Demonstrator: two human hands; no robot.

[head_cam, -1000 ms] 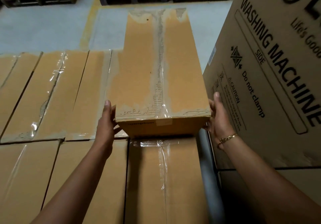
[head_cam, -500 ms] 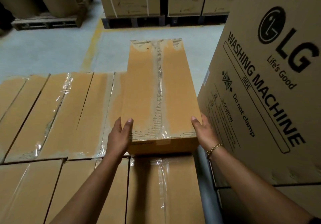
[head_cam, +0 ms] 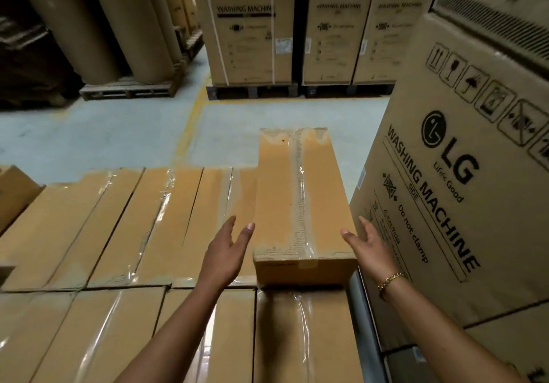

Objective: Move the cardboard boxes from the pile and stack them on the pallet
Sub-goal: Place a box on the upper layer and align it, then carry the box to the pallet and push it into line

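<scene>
A long taped cardboard box (head_cam: pixel 279 204) lies on top of a flat layer of similar boxes (head_cam: pixel 118 228), at the layer's right end, pointing away from me. My left hand (head_cam: pixel 227 253) hovers just left of the box's near corner, fingers straight and apart from the cardboard. To the right of the near end is my right hand (head_cam: pixel 367 246), with a gold bracelet on the wrist, also spread and off the box. Neither hand holds anything.
A tall LG washing machine carton (head_cam: pixel 463 192) stands close on the right, leaving a narrow gap beside the box. More such cartons (head_cam: pixel 249 26) on pallets line the back. Big cardboard rolls (head_cam: pixel 98 20) stand on a wooden pallet (head_cam: pixel 130 91) at back left. Grey floor (head_cam: pixel 104 133) lies beyond the stack.
Both hands gripped the box's near corners and pushed it forward onto the layer; now they have let go and drawn slightly outward. The camera has tilted up.
</scene>
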